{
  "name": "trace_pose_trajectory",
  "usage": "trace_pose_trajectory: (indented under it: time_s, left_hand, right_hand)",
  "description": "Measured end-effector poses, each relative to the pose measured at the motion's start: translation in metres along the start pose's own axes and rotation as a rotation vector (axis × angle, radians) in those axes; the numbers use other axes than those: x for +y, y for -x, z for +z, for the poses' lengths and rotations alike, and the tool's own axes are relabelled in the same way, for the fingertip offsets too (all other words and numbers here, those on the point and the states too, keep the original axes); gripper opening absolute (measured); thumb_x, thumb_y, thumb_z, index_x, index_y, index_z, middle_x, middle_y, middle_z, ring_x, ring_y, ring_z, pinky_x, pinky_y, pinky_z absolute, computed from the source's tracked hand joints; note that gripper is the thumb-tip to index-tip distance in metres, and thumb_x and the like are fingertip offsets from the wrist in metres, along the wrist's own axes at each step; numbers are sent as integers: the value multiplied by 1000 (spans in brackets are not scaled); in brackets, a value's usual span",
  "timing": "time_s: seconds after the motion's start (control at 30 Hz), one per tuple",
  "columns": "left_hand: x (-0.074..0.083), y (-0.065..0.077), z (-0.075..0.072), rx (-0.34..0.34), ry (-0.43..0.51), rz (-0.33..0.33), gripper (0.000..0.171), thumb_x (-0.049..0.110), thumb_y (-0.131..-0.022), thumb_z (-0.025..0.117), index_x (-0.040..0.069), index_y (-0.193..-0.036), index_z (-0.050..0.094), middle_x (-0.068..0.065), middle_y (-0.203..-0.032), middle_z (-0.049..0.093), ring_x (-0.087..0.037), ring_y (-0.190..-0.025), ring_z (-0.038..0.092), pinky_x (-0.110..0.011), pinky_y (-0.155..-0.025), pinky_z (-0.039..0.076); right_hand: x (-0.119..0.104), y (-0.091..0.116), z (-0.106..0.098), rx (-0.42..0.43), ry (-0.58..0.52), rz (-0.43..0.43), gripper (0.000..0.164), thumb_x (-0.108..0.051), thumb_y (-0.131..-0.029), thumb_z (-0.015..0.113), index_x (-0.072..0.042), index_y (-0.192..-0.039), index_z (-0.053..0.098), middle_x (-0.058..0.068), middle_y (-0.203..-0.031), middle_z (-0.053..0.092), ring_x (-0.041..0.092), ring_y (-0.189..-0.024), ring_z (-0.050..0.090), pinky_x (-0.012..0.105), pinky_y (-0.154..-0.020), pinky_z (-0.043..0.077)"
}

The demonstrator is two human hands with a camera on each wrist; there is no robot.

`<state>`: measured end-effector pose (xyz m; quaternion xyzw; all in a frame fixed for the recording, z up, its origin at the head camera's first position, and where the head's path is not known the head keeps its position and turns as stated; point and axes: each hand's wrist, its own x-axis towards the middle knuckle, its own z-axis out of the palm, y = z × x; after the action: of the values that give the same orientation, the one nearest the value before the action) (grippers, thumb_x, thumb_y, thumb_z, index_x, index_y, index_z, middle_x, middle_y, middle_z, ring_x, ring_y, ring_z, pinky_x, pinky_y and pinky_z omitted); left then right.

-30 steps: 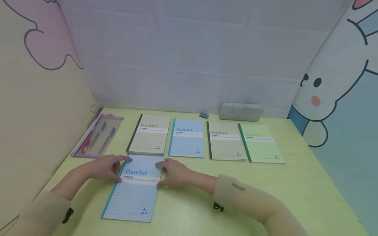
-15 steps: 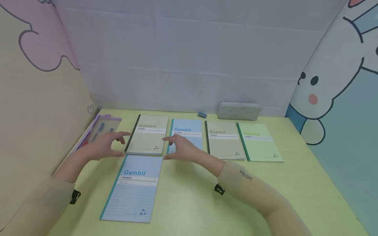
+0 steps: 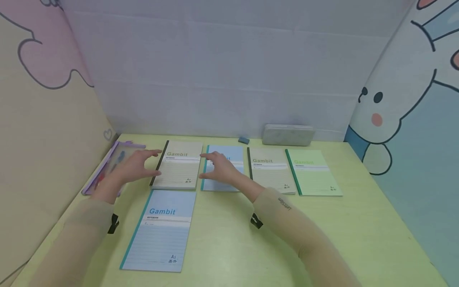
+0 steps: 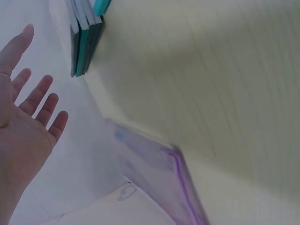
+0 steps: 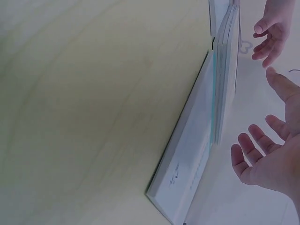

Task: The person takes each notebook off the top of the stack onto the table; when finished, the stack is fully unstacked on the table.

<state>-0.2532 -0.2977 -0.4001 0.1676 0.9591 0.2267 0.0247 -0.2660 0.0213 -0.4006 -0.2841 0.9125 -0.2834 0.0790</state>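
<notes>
A beige Gambit notebook (image 3: 175, 173) with a dark spine lies on top of a stack of several notebooks (image 5: 225, 89) at the table's back left. Fingers straight and spread, my left hand (image 3: 134, 167) hovers at its spine side. My right hand (image 3: 222, 170) hovers at its right edge, partly hiding a blue notebook (image 3: 223, 185) with a teal spine. In the left wrist view, the palm of my left hand (image 4: 26, 117) holds nothing. Nothing is between the fingers of my right hand (image 5: 276, 150) in its wrist view. Another blue notebook (image 3: 157, 239) lies flat in front of the stack.
A purple-edged clear pouch (image 3: 107, 159) with pens lies left, partly behind my left hand. To the right lie a beige notebook (image 3: 270, 175) and a green notebook (image 3: 315, 175). A grey case (image 3: 288, 135) and a small blue eraser-like block (image 3: 244, 140) stand by the back wall.
Both hands have let go of the front blue notebook, which stays on the table. They have moved away from me, up to both sides of the beige notebook on the stack.
</notes>
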Motion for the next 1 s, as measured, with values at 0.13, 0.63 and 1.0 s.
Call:
trace_pose_trajectory:
  time_s: [0.13, 0.63, 1.0]
  left_hand:
    - [-16, -11, 13, 0, 23, -79, 89, 41, -78, 76, 7, -147, 32, -24, -144, 37, -47, -132, 28, -64, -102, 25]
    - [-31, -22, 24, -110, 87, -154, 106, 56, -72, 73, 7, -150, 21, -28, -145, 32, -52, -134, 19, -69, -103, 17]
    - [-29, -24, 20, -163, 125, -151, 102, 51, -73, 75, 3, -148, 24, -30, -147, 27, -52, -134, 18, -67, -104, 17]
  right_hand:
    - [8, -12, 11, 10, 0, 20, 76, -43, -80, 73, -21, -144, 39, 8, -143, 42, 29, -132, 38, 45, -104, 37]
    - [15, -31, 44, -64, 46, 54, 84, -50, -80, 70, -14, -147, 34, 11, -150, 33, 29, -139, 27, 41, -112, 27]
    - [11, -31, 45, -79, 64, 35, 81, -48, -84, 66, -12, -147, 32, 11, -150, 33, 29, -140, 27, 41, -114, 22]
